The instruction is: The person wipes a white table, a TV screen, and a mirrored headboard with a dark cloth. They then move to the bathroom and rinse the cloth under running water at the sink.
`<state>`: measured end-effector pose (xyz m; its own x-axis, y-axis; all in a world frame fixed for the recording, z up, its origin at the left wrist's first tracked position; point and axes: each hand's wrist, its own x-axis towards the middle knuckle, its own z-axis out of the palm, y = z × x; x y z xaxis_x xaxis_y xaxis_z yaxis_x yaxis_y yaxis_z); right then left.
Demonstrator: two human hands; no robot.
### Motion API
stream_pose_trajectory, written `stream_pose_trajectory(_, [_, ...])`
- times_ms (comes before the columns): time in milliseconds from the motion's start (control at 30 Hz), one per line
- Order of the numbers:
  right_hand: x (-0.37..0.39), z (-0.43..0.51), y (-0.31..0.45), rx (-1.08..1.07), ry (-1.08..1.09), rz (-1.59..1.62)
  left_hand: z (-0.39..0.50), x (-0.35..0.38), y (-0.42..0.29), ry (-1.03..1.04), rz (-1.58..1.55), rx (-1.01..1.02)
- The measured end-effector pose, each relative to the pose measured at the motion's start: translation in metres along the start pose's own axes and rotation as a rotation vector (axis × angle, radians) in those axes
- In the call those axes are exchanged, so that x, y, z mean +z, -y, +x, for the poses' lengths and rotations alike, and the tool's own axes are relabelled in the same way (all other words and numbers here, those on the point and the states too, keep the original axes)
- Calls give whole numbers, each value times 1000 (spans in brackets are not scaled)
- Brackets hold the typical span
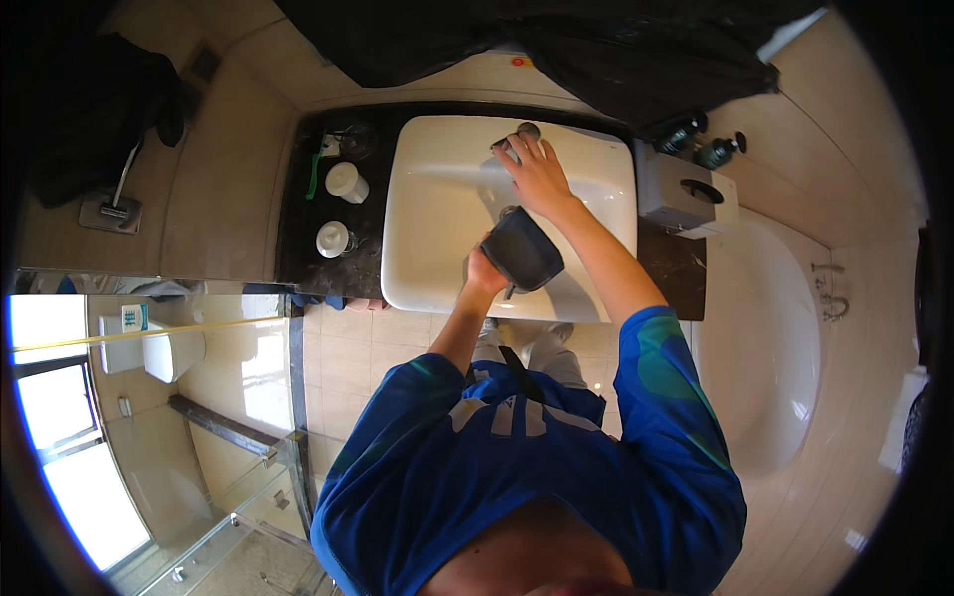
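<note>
My left hand point(486, 270) grips a dark grey, rounded box-like container point(523, 250), held tilted over the front part of a white washbasin point(425, 223). What is inside the container I cannot tell. My right hand point(538, 173) reaches to the metal faucet point(528, 132) at the back of the basin, its fingers spread at the spout and handle. Whether water runs cannot be told. Below the faucet, the drain point(507, 211) shows partly behind the container.
Two white lidded cups point(347, 183) and a green toothbrush-like item point(313, 176) stand or lie on the dark stone counter point(298, 261) at left. A grey tissue box point(674, 192) and pump bottles point(717, 152) are at right, beside a white bathtub point(753, 350).
</note>
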<state>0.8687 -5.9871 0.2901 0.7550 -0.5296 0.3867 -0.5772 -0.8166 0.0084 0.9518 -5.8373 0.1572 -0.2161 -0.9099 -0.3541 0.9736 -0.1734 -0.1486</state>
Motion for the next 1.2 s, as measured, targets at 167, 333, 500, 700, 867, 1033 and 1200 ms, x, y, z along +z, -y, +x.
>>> stream_pose_trajectory(167, [31,61,-15,-109,294,-127,47,7,-10,-44,55,20])
stream_pose_trajectory(333, [14,44,-54,-4,32,258,84,11,-25,97,46,35])
stream_pose_trajectory(500, [37,-54,-53,792,-475,1012,113,6,-26,111,130,62])
stream_pose_trajectory(700, [85,-133,1,772,-270,671,117,-7,-16,40,109,-75])
stream_pose_trajectory(867, [121,-115,41,544,-6,697,108,-12,-23,-3,292,-4])
stream_pose_trajectory(1033, [171,-80,48,1000,-203,1442,73,2,-31,-118,606,93])
stream_pose_trajectory(1200, [190,-75,46,1349,-202,2083,53,-1,-23,-91,877,194])
